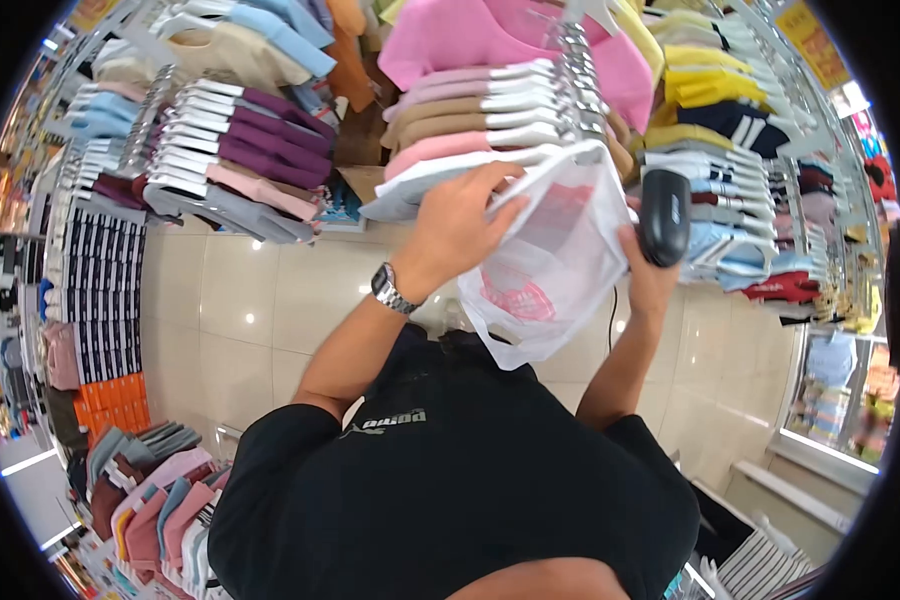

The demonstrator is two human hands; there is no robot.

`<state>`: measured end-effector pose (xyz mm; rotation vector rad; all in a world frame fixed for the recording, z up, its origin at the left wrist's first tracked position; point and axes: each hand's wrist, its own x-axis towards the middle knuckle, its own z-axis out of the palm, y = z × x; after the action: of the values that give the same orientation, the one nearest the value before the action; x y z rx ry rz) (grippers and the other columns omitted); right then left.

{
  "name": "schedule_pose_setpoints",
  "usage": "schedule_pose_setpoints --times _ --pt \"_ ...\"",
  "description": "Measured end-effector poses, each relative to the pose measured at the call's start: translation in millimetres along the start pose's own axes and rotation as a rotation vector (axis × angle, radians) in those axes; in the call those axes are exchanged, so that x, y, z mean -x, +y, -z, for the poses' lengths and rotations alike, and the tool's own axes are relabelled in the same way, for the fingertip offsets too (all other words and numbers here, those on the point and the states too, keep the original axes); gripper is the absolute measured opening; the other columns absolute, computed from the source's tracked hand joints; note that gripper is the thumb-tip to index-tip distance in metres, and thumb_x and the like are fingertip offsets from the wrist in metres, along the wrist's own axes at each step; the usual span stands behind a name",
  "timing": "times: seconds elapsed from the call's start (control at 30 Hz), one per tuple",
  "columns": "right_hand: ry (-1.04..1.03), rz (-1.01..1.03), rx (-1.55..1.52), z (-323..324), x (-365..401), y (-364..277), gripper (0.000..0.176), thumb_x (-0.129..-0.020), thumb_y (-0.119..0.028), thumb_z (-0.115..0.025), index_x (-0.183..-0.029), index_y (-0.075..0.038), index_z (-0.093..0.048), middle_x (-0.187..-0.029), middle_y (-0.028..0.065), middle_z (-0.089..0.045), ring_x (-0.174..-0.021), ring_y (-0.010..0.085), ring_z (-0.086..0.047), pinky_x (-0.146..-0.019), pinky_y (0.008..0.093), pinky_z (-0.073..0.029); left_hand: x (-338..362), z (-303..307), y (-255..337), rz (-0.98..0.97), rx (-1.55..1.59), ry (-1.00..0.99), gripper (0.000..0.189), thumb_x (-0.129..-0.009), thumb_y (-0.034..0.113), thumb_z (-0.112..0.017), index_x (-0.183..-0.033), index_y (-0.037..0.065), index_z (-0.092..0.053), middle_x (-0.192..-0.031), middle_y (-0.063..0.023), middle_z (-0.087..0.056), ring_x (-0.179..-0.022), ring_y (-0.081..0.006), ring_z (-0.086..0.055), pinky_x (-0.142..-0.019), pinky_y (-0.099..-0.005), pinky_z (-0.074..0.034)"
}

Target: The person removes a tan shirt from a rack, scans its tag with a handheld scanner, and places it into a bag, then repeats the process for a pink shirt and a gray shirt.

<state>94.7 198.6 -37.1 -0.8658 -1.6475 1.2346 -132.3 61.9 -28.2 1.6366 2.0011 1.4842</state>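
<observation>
Head view, down past a black T-shirt [450, 500] to 2 raised hands in a clothes shop. Gripping with the left hand [458, 228] (steel wristwatch [390, 290] on that wrist) the upper edge of a clear plastic bag holding a folded white garment with pink print [555, 270], fingers closed over the top, bag hanging free in the air just in front of a rack of folded tops on white hangers [490, 110]. Wrapped with the right hand [648, 275] round the grip of a black handheld barcode scanner [665, 212], held upright just beside the bag's right edge, perhaps touching it; cannot tell whether a finger rests on the trigger. Seemingly at the scanning step: package presented, reader not clearly aimed at any label. No barcode to be made out on the bag. Calls next, by this reading, for turning the bag's label toward the scanner's window, holding both steady, and pulling the slack plastic flat against glare.
</observation>
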Motion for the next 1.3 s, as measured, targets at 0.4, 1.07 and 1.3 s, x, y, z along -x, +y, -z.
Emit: schedule_pose_setpoints --times 0.4,1.07,1.3 --pt "0.387 0.011 0.300 48.1 82.4 -58.1 0.019 -0.088 -0.004 -0.074 -0.104 -0.001 -0.064 -0.088 0.0026 -0.064 -0.071 0.0103 -0.058 -0.065 0.0254 -0.048 49.3 62.3 -18.4 -0.011 0.177 -0.024 0.059 -0.089 0.027 -0.075 -0.139 0.007 -0.051 -0.119 -0.0115 -0.065 -0.107 -0.0225 -0.064 -0.079 -0.0340 -0.054" --pt "-0.465 -0.158 -0.183 -287.4 187.0 -115.1 0.061 -0.084 0.001 -0.073 -0.139 -0.002 -0.047 -0.093 0.0046 -0.063 -0.079 0.0110 -0.059 -0.070 0.0246 -0.047 313.6 279.9 -198.6 0.546 0.087 0.257 0.036 -0.093 0.013 -0.066 -0.127 0.006 -0.061 -0.111 -0.0090 -0.068 -0.091 -0.0176 -0.067 -0.068 -0.0301 -0.057" --pt "-0.481 -0.011 0.121 -396.7 182.5 -38.2 0.033 -0.085 -0.008 -0.076 -0.113 -0.001 -0.061 -0.096 0.0047 -0.064 -0.088 0.0124 -0.060 -0.081 0.0293 -0.049 330.4 312.8 -239.7 0.530 0.006 0.317 0.034 -0.093 0.014 -0.066 -0.126 0.005 -0.060 -0.110 -0.0113 -0.068 -0.092 -0.0204 -0.068 -0.067 -0.0302 -0.057"
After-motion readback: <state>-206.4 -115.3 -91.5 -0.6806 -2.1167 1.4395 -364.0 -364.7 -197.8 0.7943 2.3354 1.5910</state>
